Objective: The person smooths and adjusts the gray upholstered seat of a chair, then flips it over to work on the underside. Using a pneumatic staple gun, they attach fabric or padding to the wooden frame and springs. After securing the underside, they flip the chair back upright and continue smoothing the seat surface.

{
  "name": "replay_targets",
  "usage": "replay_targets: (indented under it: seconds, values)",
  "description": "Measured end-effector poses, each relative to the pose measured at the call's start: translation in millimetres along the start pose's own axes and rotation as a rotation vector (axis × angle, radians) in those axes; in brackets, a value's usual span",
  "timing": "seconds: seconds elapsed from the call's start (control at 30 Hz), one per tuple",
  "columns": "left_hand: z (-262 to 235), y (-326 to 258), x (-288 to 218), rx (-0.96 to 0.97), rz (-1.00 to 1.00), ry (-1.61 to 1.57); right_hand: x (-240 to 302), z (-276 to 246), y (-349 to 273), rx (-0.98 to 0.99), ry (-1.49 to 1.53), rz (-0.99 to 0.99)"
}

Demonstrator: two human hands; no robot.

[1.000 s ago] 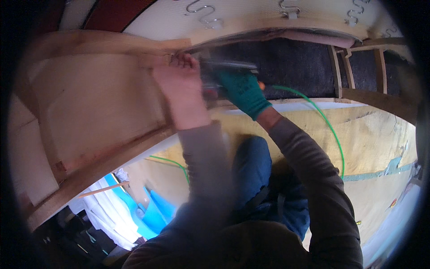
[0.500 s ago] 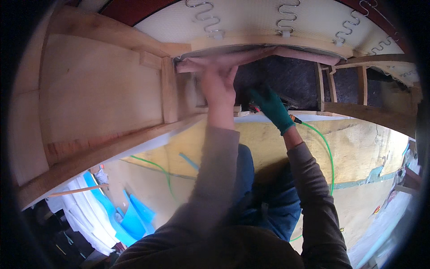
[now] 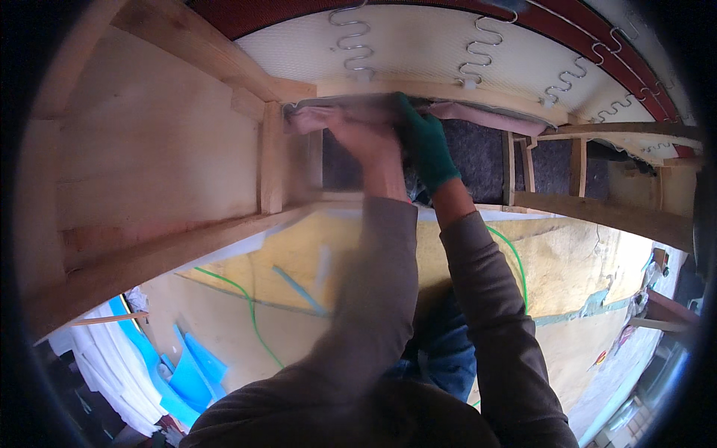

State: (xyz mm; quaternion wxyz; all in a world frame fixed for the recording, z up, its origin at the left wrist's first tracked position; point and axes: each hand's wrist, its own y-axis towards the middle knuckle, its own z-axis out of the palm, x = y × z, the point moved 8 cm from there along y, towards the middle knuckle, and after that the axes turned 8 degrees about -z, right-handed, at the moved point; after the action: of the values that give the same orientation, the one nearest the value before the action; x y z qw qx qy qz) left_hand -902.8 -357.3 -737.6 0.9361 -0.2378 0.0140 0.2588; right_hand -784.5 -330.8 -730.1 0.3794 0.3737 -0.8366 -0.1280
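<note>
A pink fabric strip [image 3: 478, 116] runs along the underside of a pale wooden rail [image 3: 351, 88] of an upturned seat frame. My bare left hand [image 3: 366, 138] is blurred and pinches the fabric edge near the rail's left end. My right hand [image 3: 426, 142], in a green glove, sits right beside it. Its fingers hook over the same fabric edge at the rail. No tool shows in either hand. Dark grey felt [image 3: 478, 160] hangs just behind both hands.
Zigzag steel springs [image 3: 351, 33] cross white webbing above the rail. A large plywood side panel [image 3: 149, 157] fills the left. A green hose [image 3: 515, 261] loops over the yellowish board [image 3: 575, 261] below. Blue and white sheets [image 3: 172, 366] lie at lower left. Wooden slats [image 3: 579, 168] stand to the right.
My gloved right hand, holding a tool low on the felt earlier, has risen to the fabric edge beside my left hand. The tool is out of sight. My view has shifted closer and to the right.
</note>
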Motion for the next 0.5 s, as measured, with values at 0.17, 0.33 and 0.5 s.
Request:
replay_targets:
  seconds: [0.17, 0.33, 0.5]
  values:
    - [-11, 7, 2, 0.028, 0.020, 0.337, 4, -12, -2, -0.110, 0.122, -0.047]
    - [-12, 6, -4, 0.092, 0.121, 0.409, 13, -21, -1, -0.047, -0.152, -0.100]
    - [-8, 2, -6, 0.069, 0.074, 0.435, 26, -31, 2, -0.033, -0.073, -0.110]
